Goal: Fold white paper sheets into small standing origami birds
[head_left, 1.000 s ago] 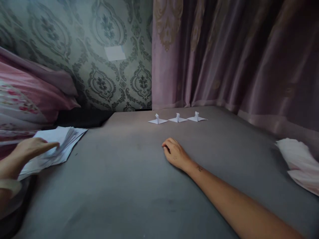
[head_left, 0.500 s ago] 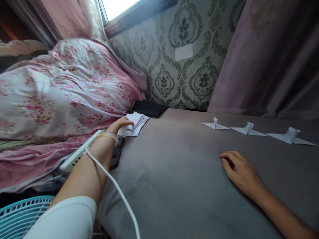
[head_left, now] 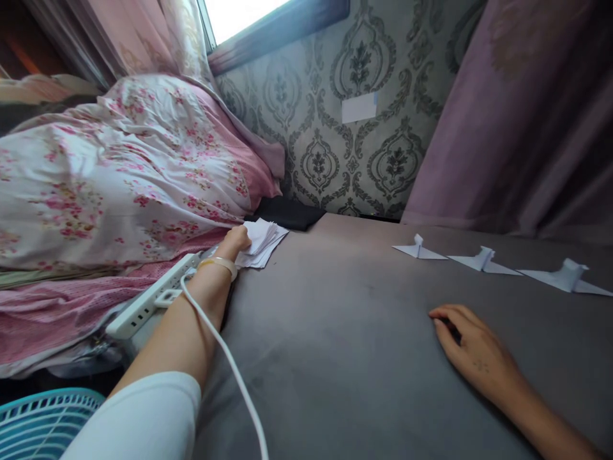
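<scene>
At the far left of the grey surface lies a stack of white paper sheets [head_left: 262, 241], its edges uneven. My left hand [head_left: 236, 241] is closed at the near left edge of the stack, gripping paper there; its fingertips are hidden. My right hand [head_left: 474, 348] rests on the grey surface at the right, loosely curled, thumb and forefinger tips close together with nothing visible in them. Beyond it, three folded white paper pieces stand in a row: a left one [head_left: 418, 248], a middle one [head_left: 484, 260] and a right one [head_left: 569, 276], each with a raised centre.
A white power strip [head_left: 138, 313] with a white cable [head_left: 239, 377] lies left of the surface, the cable crossing my left forearm. A black flat item [head_left: 292, 214] lies behind the papers. A blue plastic basket [head_left: 52, 409], floral bedding [head_left: 158, 172] and a pink curtain [head_left: 445, 147] surround the area.
My left hand has closed at the stack's edge; its fingers were stretched over the paper before. The whole view has shifted slightly. My right hand stays resting, loosely curled.
</scene>
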